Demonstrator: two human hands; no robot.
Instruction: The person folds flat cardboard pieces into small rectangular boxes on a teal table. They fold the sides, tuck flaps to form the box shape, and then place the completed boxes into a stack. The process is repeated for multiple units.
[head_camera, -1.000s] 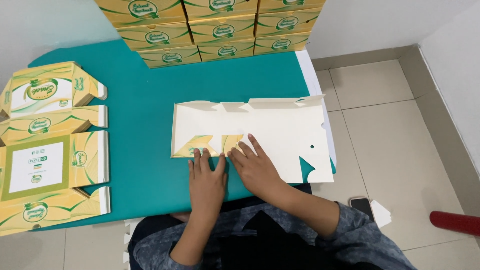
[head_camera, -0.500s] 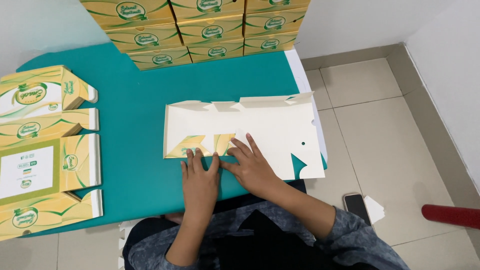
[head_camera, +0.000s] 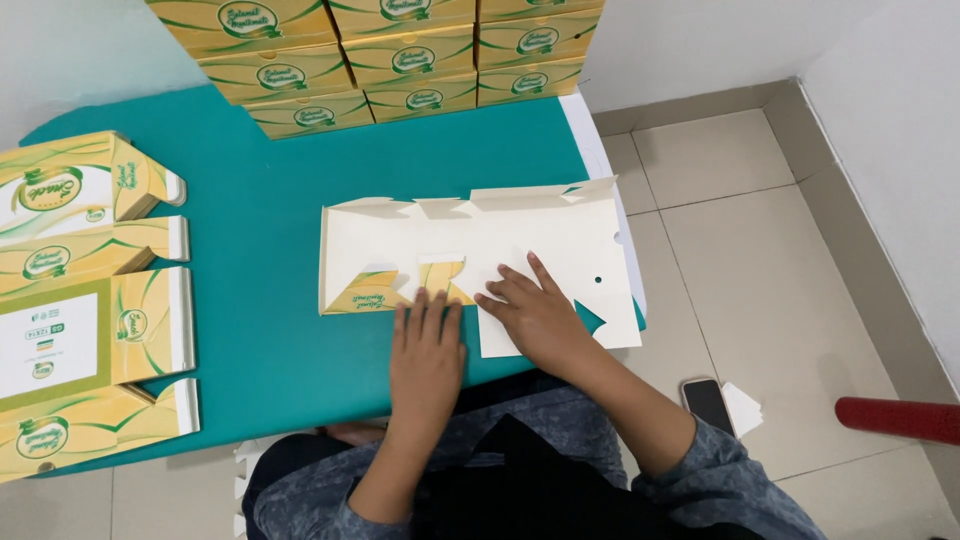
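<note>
Flattened carton blank (head_camera: 500, 240) lies white side up on the teal bench (head_camera: 250, 250), near its right edge. Left hand (head_camera: 425, 350) and right hand (head_camera: 535, 315) rest flat on the near flaps — fingers extended, pressing, gripping nothing. Stacked yellow boxes (head_camera: 400, 60) stand behind.

Since the earlier views, your left hand (head_camera: 425, 345) has slid back toward you off the folded yellow flap (head_camera: 400, 285) to the near edge of the flat cardboard blank (head_camera: 480, 250), while your right hand (head_camera: 535, 315) has spread flatter on the panel beside it.
</note>
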